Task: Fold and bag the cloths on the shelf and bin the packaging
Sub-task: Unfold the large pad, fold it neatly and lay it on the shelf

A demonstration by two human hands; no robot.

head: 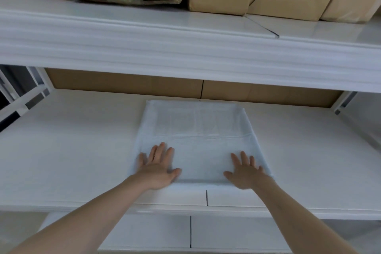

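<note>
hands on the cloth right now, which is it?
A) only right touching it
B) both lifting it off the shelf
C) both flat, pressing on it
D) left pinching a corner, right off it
C: the left hand and right hand both lie with fingers spread flat on the near part of the pale cloth, which lies on the white shelf.

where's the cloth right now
In the head view the cloth lies flat at the centre of the middle shelf, near its front edge, with the left hand and right hand pressing on its near corners.
</note>
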